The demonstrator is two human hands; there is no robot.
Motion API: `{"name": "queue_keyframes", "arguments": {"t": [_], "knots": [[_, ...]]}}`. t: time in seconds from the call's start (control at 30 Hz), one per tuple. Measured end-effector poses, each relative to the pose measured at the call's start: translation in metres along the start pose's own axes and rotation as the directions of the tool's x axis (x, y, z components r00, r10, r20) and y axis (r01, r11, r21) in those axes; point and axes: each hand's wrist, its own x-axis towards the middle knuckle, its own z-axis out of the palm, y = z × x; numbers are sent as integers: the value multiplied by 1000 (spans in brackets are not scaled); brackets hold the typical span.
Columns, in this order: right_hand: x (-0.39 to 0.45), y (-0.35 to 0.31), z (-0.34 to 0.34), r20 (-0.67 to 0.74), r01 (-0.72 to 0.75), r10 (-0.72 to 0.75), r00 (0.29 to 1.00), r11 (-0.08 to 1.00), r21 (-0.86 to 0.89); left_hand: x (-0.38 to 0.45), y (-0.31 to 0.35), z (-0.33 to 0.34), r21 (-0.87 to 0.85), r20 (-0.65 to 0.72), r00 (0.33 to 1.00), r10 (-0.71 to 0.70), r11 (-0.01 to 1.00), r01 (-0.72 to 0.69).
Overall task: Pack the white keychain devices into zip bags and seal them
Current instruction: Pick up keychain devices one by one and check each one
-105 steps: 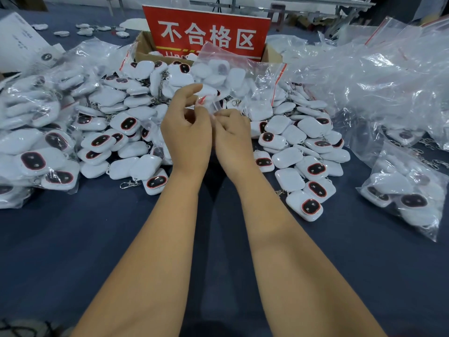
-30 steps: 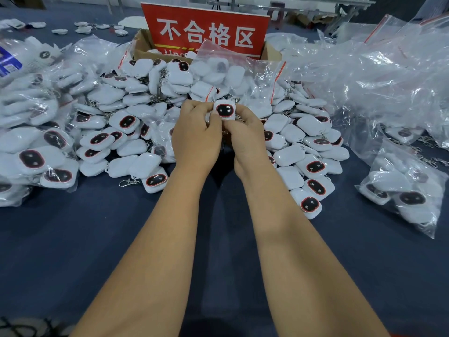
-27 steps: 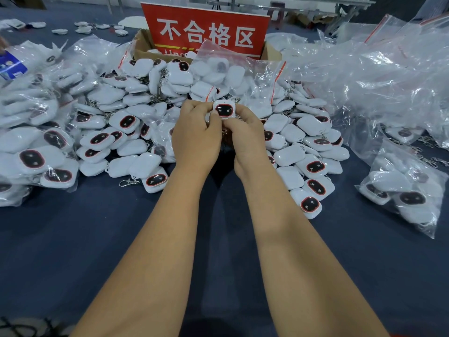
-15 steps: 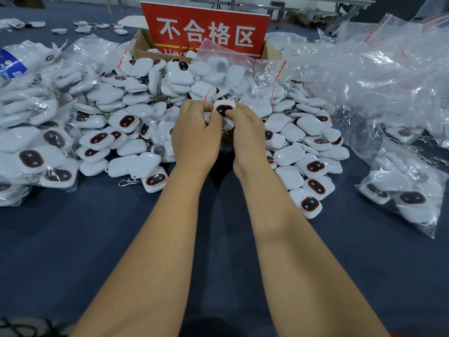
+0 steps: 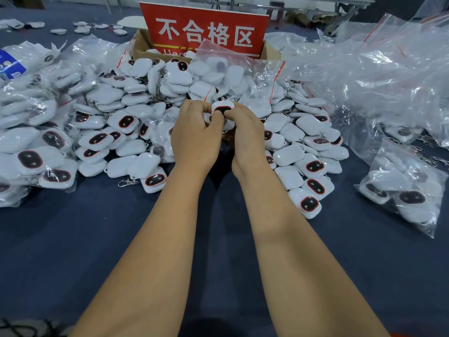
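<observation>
Left hand: my left hand sits just above the middle of the frame, fingers curled in tight, thumb and fingertips pinching the left edge of a small white rounded-square keychain device with a black oval window ringed in red.
Right hand: my right hand is touching the left one, fingers equally curled, thumb pressed on the lower right of the same device's face.
Held device: it stands tilted between my two thumbs, window towards me; a bit of thin clear plastic shows around it, but I cannot tell whether it is already inside a bag.
Loose pile: a heap of loose white keychain devices spreads across the centre of the frame behind and on both sides of my hands, some face up, some face down, with metal clips showing.
Filled bags: clear zip bags with red seal strips, packed with devices, are stacked at the left edge; one more filled clear bag lies apart at the right edge, and another leans on the pile just above my hands.
Empty bags: a crumpled mound of clear plastic zip bags fills the upper right.
Sign: a red sign with white Chinese characters stands in a brown cardboard box at top centre.
Surface: a dark blue cloth-covered table fills the lower frame under my forearms.
</observation>
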Motion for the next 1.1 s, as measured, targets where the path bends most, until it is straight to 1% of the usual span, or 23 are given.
{"name": "queue_keyframes", "arguments": {"t": [0.23,0.37,0.47,0.63,0.73,0.83,0.9,1.0,1.1], "knots": [[1,0,-1,40,-20,19,999,1000,14,1,-2,2,73,12,999,34,997,-34],[3,1,-2,59,-13,12,998,1000,13,1,-2,2,79,25,998,52,995,-54],[4,2,-4,65,-14,15,998,1000,-7,0,-2,3,52,41,998,52,997,-54],[5,2,-3,32,-28,29,999,998,-50,-1,-2,4,33,42,997,59,998,-61],[5,0,-3,-1,-63,63,998,994,-86,0,-3,3,16,27,997,69,997,-70],[7,-2,-5,-69,-81,76,995,994,-69,0,-2,2,-40,8,997,78,996,-77],[5,-3,-4,-74,-87,84,994,995,-51,-1,-2,1,-94,6,998,63,994,-62],[5,-4,-4,-66,-41,39,997,999,-36,-2,1,-1,-175,-21,999,43,983,-46],[6,-7,-4,-81,14,-15,997,1000,-11,-1,1,-3,-137,-10,999,49,989,-49]]}}
